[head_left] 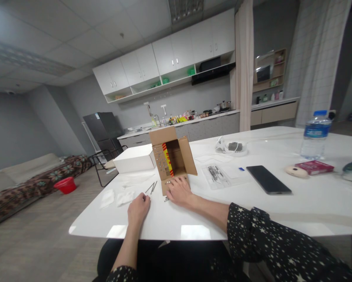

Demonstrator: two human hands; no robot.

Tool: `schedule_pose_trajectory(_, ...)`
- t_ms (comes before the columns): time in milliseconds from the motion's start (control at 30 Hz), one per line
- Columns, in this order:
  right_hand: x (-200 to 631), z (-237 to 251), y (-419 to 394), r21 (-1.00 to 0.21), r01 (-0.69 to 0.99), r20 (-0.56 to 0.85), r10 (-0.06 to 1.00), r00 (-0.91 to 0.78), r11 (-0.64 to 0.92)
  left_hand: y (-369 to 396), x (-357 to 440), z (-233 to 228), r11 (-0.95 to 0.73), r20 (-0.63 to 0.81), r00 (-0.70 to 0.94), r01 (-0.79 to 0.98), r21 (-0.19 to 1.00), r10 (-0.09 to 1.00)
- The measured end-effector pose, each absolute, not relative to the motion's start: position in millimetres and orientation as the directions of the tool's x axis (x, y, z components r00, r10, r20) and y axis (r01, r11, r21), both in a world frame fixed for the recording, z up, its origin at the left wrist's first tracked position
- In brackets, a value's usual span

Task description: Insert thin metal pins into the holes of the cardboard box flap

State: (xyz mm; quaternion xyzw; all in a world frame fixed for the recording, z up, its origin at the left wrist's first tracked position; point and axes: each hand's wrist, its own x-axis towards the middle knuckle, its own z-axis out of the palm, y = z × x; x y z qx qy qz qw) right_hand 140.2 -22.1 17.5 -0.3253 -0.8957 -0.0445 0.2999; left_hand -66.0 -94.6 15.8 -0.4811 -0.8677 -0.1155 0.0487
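Resting by cardboard box — red-yellow label unreadable — both hands.

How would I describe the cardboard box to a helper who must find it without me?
On the white table, look near the front edge, where the right hand rests on a lowered flap. The cardboard box lies open beside a closed white box; it alone is brown, with a red and yellow stripe.
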Motion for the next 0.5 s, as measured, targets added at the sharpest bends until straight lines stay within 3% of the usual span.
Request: schedule_pose_trajectory(500, 139, 26, -34, -0.099, 0.695, 0.484, 0.645, -0.592, 0.712, -94, -64, 19, 0.519, 0.175, -0.54, 0.841, 0.156, 0.823)
